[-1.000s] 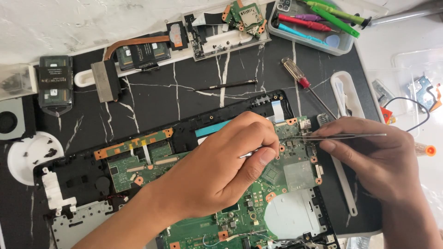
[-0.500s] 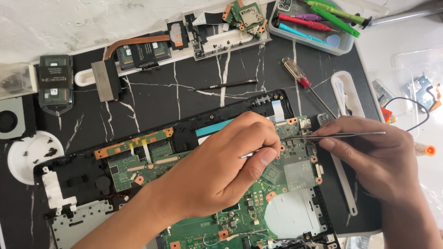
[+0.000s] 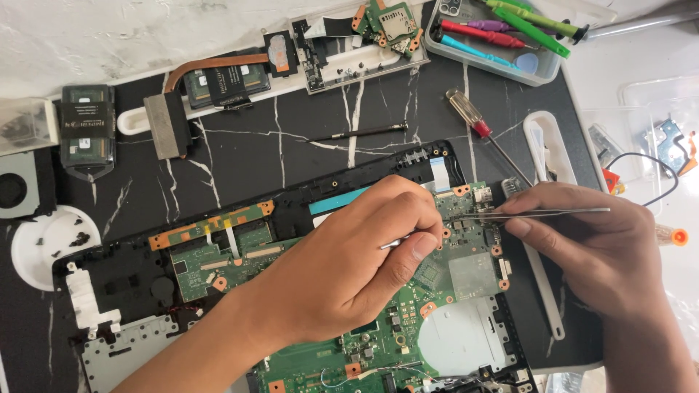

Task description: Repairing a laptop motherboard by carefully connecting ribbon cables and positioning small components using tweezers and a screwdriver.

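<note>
An opened laptop base (image 3: 131,273) lies on the dark marbled mat, its green motherboard (image 3: 466,269) exposed. My left hand (image 3: 349,269) rests over the board's middle, pinching a thin metal tool between thumb and forefinger. My right hand (image 3: 590,247) holds silver tweezers (image 3: 531,213) pointing left, their tips over the board's upper right corner near my left fingertips. What the tips touch is hidden by my fingers.
A red-handled screwdriver (image 3: 480,131) and a white pry tool (image 3: 546,145) lie right of the laptop. A clear tray (image 3: 495,51) of coloured tools, a copper heat pipe (image 3: 211,65), memory modules (image 3: 87,127), a fan (image 3: 18,189) and a white dish (image 3: 44,244) ring the mat.
</note>
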